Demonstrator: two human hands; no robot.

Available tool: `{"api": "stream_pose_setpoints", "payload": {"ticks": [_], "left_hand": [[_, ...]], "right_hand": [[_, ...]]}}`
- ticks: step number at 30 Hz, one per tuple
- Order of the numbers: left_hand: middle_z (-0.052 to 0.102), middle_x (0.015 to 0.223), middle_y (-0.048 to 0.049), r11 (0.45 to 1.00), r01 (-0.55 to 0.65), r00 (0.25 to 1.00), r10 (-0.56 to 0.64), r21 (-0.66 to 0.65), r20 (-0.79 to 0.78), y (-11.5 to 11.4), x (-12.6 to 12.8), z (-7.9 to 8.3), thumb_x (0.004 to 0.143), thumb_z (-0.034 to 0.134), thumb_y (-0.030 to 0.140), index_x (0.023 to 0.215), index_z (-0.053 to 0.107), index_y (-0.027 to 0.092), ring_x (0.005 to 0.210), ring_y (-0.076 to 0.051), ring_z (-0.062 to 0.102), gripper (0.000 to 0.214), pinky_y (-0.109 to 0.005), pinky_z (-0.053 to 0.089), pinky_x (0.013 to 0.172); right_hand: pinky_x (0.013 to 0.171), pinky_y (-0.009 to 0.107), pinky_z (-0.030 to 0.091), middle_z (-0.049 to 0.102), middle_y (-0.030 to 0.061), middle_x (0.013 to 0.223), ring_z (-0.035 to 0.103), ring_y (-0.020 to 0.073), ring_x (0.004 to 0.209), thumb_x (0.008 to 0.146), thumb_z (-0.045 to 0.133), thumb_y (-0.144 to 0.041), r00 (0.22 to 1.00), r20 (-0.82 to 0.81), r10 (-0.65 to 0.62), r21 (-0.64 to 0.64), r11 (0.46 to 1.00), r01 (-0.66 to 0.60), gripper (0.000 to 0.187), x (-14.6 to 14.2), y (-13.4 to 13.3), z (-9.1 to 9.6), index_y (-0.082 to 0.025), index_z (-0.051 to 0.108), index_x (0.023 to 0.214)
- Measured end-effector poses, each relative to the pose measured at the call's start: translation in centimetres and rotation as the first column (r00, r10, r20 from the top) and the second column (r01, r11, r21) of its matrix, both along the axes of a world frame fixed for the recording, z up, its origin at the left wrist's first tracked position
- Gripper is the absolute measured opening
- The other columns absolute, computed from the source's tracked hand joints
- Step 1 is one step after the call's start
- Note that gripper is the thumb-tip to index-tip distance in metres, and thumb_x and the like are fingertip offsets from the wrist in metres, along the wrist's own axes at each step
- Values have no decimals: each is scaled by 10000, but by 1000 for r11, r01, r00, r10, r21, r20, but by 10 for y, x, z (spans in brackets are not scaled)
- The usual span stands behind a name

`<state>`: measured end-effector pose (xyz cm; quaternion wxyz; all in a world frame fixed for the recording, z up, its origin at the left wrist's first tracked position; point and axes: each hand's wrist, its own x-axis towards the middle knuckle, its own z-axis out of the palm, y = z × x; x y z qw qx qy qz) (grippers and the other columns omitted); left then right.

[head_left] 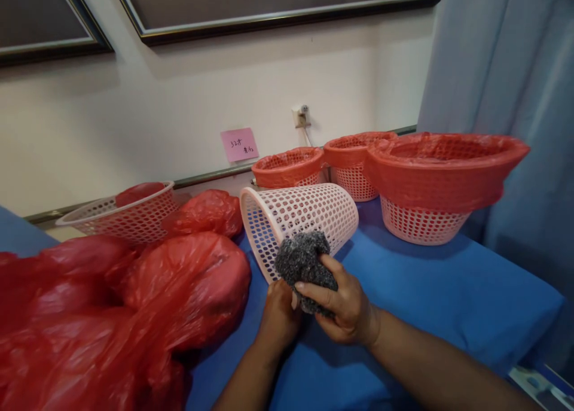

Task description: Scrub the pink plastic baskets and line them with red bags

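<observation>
L hand grips basket by rim; R hand holds gray cloth at its mouth. Basket's on side, long axis approx. L–R, base twd table's R edge.

The bench is dimly lit, soft shadows are cast across it, and red plastic bags are glare-streaked.

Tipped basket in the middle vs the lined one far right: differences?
- Pose: the tipped basket is on its side, mouth toward the left; the lined basket stands upright.
- Lining: the lined basket has a red bag folded over its rim; the tipped basket shows none.
- Contact: the left hand is at the tipped basket's rim; no hand touches the lined basket.
Shared: pale, perforated walls.
</observation>
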<state>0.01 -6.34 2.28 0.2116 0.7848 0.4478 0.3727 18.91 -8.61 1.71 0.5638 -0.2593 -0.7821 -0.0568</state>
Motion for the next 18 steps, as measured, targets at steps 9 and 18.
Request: {"api": "stream_pose_setpoints", "payload": {"ticks": [9,18], "left_hand": [[783,1124,-110,997,-71,953,76,-28,292,-11,-8,7,930,607,370,1149,748,146,1036,-280,734,344,-390,576,938],[785,1103,-106,998,-55,997,53,25,59,-4,-6,4,829,588,217,1128,753,165,1057,-303,729,345,-434,576,953]], "right_hand": [[1131,484,458,464,115,1497,512,297,1370,771,588,-148,859,-337,-386,-351,898,266,558,29,49,-12,-253,644,1317],[1137,510,450,410,113,1547,475,313,1405,782,592,-148,905,-281,-320,-349,912,215,621,31,47,-12,-268,597,1391]]}}
